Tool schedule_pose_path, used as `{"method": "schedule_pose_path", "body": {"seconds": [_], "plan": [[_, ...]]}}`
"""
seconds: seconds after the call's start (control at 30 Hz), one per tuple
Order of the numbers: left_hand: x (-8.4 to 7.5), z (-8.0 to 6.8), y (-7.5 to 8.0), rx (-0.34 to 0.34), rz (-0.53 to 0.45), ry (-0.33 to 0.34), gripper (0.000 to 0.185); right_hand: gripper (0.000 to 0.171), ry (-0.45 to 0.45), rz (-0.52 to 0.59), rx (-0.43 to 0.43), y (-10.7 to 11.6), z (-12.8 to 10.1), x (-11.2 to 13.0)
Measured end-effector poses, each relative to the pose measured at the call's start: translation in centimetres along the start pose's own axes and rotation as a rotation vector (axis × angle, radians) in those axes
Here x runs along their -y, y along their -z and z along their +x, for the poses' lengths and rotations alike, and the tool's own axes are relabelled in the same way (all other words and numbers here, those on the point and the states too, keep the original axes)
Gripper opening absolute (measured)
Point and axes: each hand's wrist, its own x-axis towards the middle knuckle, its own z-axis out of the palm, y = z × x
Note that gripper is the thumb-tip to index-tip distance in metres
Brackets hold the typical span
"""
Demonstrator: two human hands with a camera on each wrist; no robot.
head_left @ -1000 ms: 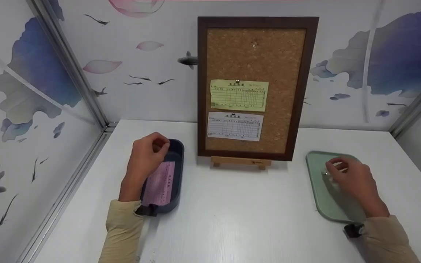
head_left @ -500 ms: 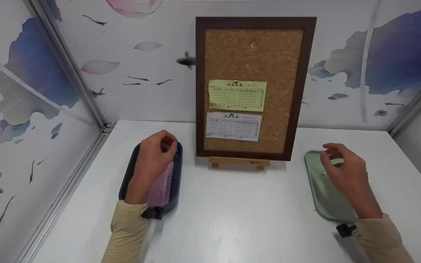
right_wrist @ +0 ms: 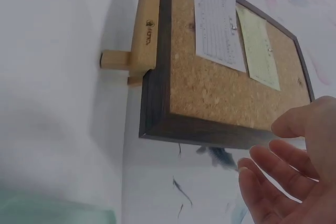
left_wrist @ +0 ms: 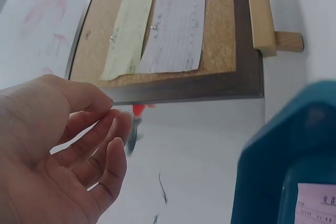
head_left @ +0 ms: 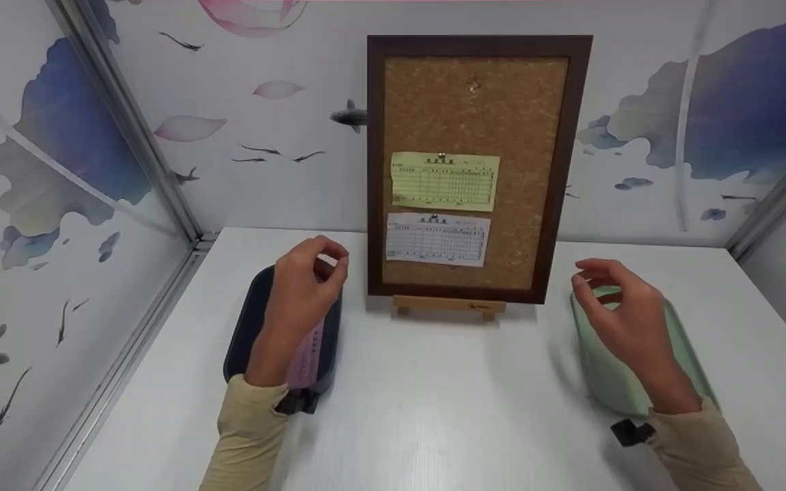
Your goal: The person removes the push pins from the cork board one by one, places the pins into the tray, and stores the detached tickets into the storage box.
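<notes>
My left hand (head_left: 308, 279) hovers over the far end of a dark blue tray (head_left: 246, 334), thumb and forefinger pinched together. In the left wrist view a small red pin (left_wrist: 137, 109) shows at those fingertips (left_wrist: 107, 108). A pink slip (head_left: 308, 354) lies in the blue tray (left_wrist: 273, 156). My right hand (head_left: 621, 307) is raised above a pale green tray (head_left: 604, 382), its fingers loosely spread and holding nothing (right_wrist: 294, 182). Between the hands a framed cork board (head_left: 522, 170) stands upright, with a yellow slip (head_left: 444, 181) and a white slip (head_left: 437, 239) pinned on it.
The board leans on a small wooden stand (head_left: 447, 305) near the back of the white table (head_left: 434, 409). A lone pin (head_left: 473, 86) sits high on the cork. Patterned walls close in the left, back and right sides.
Both hands have lifted out of their trays and moved up and inward toward the board. The left hand keeps its pinch; the right hand's fingers have spread.
</notes>
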Motion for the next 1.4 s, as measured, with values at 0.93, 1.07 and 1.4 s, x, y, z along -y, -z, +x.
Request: {"method": "schedule_pose_path", "body": {"seconds": [0.93,1.07,1.4], "plan": [[-4.3,2.7,-2.5,-0.194,-0.141,-0.060,0.022,0.027,0.053,0.134,-0.009,-3.9,3.6,7.1],[-4.6,3.1,-3.2,-0.202,-0.161,-0.067,0.025,0.027,0.038,0.176,-0.014,-4.3,4.2,7.7],[-4.6,3.6,-4.3,-0.210,-0.180,-0.047,0.041,0.026,0.017,0.222,-0.016,-5.4,5.2,8.5]]}}
